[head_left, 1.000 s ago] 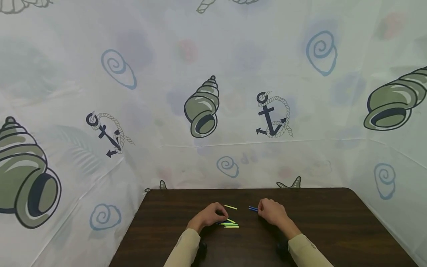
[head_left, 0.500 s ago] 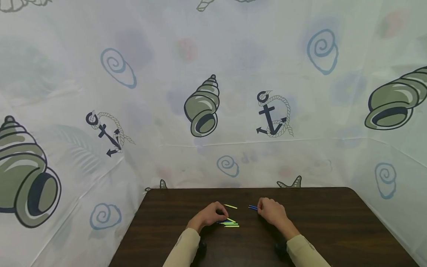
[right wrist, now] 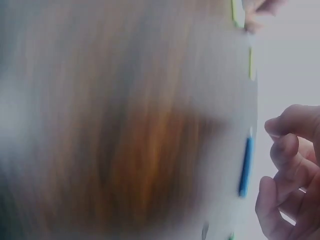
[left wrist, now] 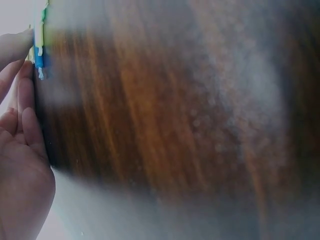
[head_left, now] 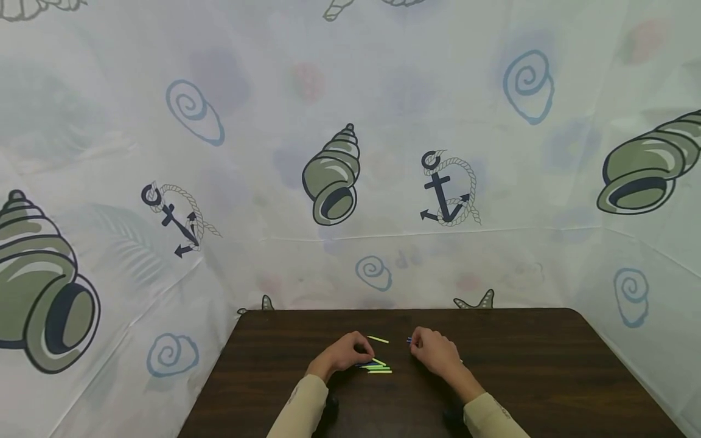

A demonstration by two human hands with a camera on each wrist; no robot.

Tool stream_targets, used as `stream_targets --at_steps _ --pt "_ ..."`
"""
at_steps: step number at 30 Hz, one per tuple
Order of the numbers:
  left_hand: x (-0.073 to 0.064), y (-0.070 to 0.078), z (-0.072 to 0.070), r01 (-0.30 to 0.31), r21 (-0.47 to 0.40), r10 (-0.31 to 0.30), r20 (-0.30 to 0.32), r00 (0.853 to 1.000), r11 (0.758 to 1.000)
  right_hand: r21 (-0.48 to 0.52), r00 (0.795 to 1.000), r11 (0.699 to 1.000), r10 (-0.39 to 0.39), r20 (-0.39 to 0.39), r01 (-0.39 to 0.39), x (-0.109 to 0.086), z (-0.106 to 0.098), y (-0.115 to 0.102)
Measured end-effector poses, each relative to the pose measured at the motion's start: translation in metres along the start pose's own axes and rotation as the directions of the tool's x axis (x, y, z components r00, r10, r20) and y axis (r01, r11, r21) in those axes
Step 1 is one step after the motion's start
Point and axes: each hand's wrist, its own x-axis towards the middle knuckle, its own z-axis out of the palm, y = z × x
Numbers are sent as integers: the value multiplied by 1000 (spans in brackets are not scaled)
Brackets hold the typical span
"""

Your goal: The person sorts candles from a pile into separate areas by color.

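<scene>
My left hand (head_left: 346, 351) is over a small bunch of thin sticks, its thumb and forefinger pinching the upper end of a slanted yellow-green stick (head_left: 379, 362). A blue stick (left wrist: 39, 57) lies near its fingertips in the left wrist view. Beside the bunch, another yellow-green stick (head_left: 380, 371) lies flat. My right hand (head_left: 436, 353) is over the table to the right, fingers loosely bent and holding nothing. Close by it lies a blue stick (right wrist: 245, 167) with a pale, narrow tip; the head view shows just stick ends past the fingers.
A single yellow-green stick (head_left: 378, 339) lies farther back between the hands. The dark wooden table (head_left: 547, 365) ends at a patterned cloth (head_left: 394, 201) with shells and anchors. In the right wrist view, a small green end (right wrist: 231, 236) shows at the bottom.
My right hand has shifted left, covering more of the blue sticks in the head view. The left hand and its bunch have stayed in place.
</scene>
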Motion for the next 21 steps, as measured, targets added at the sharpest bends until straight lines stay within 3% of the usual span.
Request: stream_targets --at_steps 5,13,21 --pt "2 -2 2 15 -14 -15 -15 1000 1000 56 997 998 -45 59 41 -1 12 -14" --pt "4 -7 3 -21 21 21 -17 1000 1000 182 981 979 -121 153 92 -1 27 -28" --pt "3 -4 4 -20 20 20 -24 1000 1000 185 975 979 -125 185 90 -1 33 -36"
